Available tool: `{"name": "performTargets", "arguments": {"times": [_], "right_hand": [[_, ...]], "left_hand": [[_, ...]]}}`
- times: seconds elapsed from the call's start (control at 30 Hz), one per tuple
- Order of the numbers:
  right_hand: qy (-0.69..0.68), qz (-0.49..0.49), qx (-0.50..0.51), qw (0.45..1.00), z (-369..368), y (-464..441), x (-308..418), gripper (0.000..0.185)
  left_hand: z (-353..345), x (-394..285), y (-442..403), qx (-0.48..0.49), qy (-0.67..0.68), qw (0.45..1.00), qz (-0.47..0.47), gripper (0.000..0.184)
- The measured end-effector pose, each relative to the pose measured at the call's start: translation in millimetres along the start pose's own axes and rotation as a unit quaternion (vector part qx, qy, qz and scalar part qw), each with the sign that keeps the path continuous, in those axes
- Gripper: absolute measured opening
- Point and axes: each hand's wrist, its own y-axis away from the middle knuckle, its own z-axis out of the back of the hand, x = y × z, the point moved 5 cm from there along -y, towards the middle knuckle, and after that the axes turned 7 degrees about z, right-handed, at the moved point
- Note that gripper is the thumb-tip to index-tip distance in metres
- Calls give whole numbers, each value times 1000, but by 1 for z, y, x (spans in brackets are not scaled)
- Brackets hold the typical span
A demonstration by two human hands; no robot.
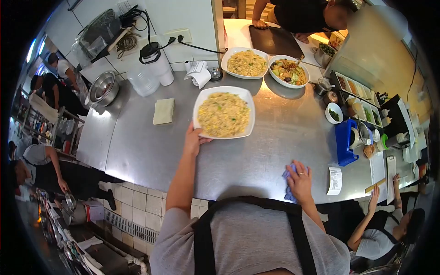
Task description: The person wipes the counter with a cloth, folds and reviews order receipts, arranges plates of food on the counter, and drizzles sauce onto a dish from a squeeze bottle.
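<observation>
My left hand [194, 140] grips the near-left edge of a white square plate [250, 127], its thumb at the rim and fingers partly hidden below. Fried rice [223, 114] with bits of egg and green fills this plate, held over the steel counter. Toward the counter's front edge, my right hand [300, 180] rests on a crumpled purple cloth [289, 187], fingers bent over it. Farther back stand a second plate of fried rice [246, 63] and a white bowl of noodles with vegetables [288, 72].
A folded pale cloth [163, 111], receipt roll [199, 74] and metal bowl [103, 90] occupy the left side. At right are a blue holder [344, 143], a greens bowl [334, 113], a paper slip [335, 180] and condiment trays [357, 88]. Other people stand beyond the pass, right and left.
</observation>
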Motion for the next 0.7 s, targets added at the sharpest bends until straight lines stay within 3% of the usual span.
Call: {"name": "performTargets", "arguments": {"times": [0.1, 0.23, 0.33, 0.43, 0.5, 0.57, 0.63, 0.7], "right_hand": [[-13, -69, -110, 991, -5, 11, -20, 38], [3, -108, -176, 978, 0, 18, -16, 27], [-10, -79, -130, 988, -20, 21, -31, 29], [17, -40, -17, 999, -7, 19, 0, 48], [35, -33, 22, 999, -7, 21, 6, 58], [39, -43, 5, 998, -10, 8, -3, 56], [49, -47, -20, 997, -18, -21, -21, 52], [69, -38, -62, 995, -35, -65, -58, 48]], "left_hand": [[-33, -4, -26, 61, -16, 998, -6, 50], [-59, -4, -59, 94, -3, 996, 11, 53], [-66, -8, -70, 102, -34, 994, 20, 54], [-59, -5, -70, 82, 73, 992, 62, 56], [-27, 2, -88, 66, 48, 997, -13, 59], [10, -19, -81, -17, -217, 973, -73, 55], [48, -47, -67, -81, -299, 929, -203, 47], [84, -65, -36, -113, -259, 936, -209, 41]]}}
